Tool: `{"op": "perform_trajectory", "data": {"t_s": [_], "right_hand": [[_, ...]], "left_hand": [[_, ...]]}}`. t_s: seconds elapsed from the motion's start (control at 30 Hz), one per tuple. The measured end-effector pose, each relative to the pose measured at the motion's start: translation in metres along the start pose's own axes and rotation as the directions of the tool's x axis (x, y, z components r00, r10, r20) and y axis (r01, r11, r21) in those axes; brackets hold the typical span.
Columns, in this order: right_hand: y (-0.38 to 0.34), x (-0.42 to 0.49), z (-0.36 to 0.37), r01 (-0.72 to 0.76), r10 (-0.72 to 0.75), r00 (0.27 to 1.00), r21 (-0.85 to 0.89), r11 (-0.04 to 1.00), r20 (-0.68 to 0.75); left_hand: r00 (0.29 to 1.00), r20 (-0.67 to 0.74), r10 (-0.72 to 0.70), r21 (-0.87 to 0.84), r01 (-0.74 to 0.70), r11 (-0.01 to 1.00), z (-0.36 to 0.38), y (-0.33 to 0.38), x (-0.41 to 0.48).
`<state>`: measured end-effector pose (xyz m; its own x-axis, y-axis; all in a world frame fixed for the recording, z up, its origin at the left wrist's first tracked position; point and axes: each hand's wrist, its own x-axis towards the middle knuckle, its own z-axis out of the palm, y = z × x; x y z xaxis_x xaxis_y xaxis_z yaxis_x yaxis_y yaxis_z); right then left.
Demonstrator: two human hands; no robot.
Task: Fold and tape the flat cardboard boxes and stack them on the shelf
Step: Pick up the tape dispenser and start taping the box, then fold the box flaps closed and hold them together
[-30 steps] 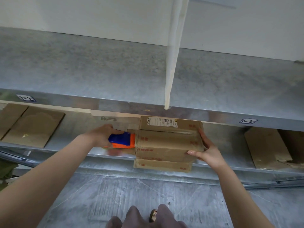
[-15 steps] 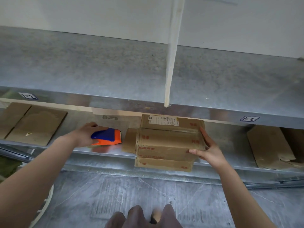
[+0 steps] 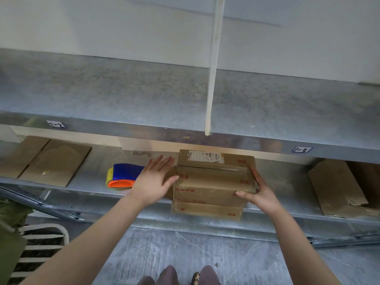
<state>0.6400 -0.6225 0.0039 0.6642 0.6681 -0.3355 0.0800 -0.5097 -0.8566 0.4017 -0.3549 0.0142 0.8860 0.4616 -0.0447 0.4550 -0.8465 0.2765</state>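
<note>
Lower shelf (image 3: 92, 188): a metal deck that runs left to right and carries the boxes, the tape tool and the flat cardboard.
Upper box (image 3: 213, 182): folded brown cardboard with red print. It sits on the lower box at the near edge of the lower shelf, right of centre.
Lower box (image 3: 205, 209): lies under the upper box, and its near face overhangs the shelf edge.
Labelled box (image 3: 213, 160): touches the far side of the upper box; I cannot tell whether it stands behind it or rests on it.
Left hand (image 3: 153, 182): spread wide with straight fingers, holding nothing. It is at the left side of the upper box, with the thumb at the box's edge.
Right hand (image 3: 258, 192): grips the near right corner of the upper box, fingers along the right side and thumb on the near face.
Tape dispenser (image 3: 123, 174): blue and orange, lying on the lower shelf just left of the left hand, apart from it.
Flat cardboard (image 3: 55, 163): sheets lying at the far left of the lower shelf.
More cardboard (image 3: 337, 186): lies at the right end of the same shelf.
Upper shelf (image 3: 123, 95): a grey metal deck above, with a white post (image 3: 212, 79) standing on it.
</note>
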Motion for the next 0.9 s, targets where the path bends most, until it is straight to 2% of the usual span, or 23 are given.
{"op": "perform_trajectory", "data": {"t_s": [0.1,0.17,0.23,0.3,0.37,0.43,0.5,0.57,0.73,0.9], "right_hand": [[0.0,0.0,0.0,0.009,-0.01,1.0,0.01,1.0,0.013],[0.001,0.0,0.0,0.011,-0.011,1.0,0.007,1.0,0.016],[0.002,0.0,0.001,0.016,-0.016,1.0,0.007,1.0,0.011],[0.003,0.001,0.002,0.018,-0.018,1.0,0.007,1.0,0.007],[0.004,0.002,0.003,0.018,-0.018,1.0,0.005,1.0,0.006],[0.005,0.002,0.003,0.022,-0.022,1.0,-0.001,1.0,-0.003],[0.006,0.002,0.003,0.029,-0.029,0.999,-0.009,1.0,-0.013],[0.009,0.002,0.004,0.035,-0.036,0.999,-0.007,0.999,-0.04],[0.014,0.002,0.009,0.023,-0.017,0.995,0.055,0.998,-0.1],[0.007,0.004,0.012,-0.029,0.032,0.999,0.067,0.997,-0.043]], "left_hand": [[0.996,0.052,-0.068,0.051,0.065,0.997,0.012,0.01,0.003],[0.992,0.074,-0.099,0.026,0.098,0.995,0.019,0.015,0.002],[0.988,0.081,-0.131,-0.065,0.137,0.988,0.023,0.018,0.002],[0.981,0.109,-0.16,-0.234,0.182,0.955,0.025,0.019,0.002],[0.973,0.167,-0.162,-0.458,0.222,0.861,0.025,0.02,0.003],[0.961,0.221,-0.168,-0.657,0.274,0.702,0.025,0.02,0.002],[0.951,0.25,-0.179,-0.754,0.308,0.58,0.026,0.018,-0.001],[0.953,0.258,-0.159,-0.769,0.302,0.563,0.027,0.014,-0.003],[0.968,0.212,-0.134,-0.74,0.249,0.625,0.026,0.012,0.0],[0.968,0.23,-0.101,-0.796,0.247,0.553,0.033,0.017,-0.001]]}}
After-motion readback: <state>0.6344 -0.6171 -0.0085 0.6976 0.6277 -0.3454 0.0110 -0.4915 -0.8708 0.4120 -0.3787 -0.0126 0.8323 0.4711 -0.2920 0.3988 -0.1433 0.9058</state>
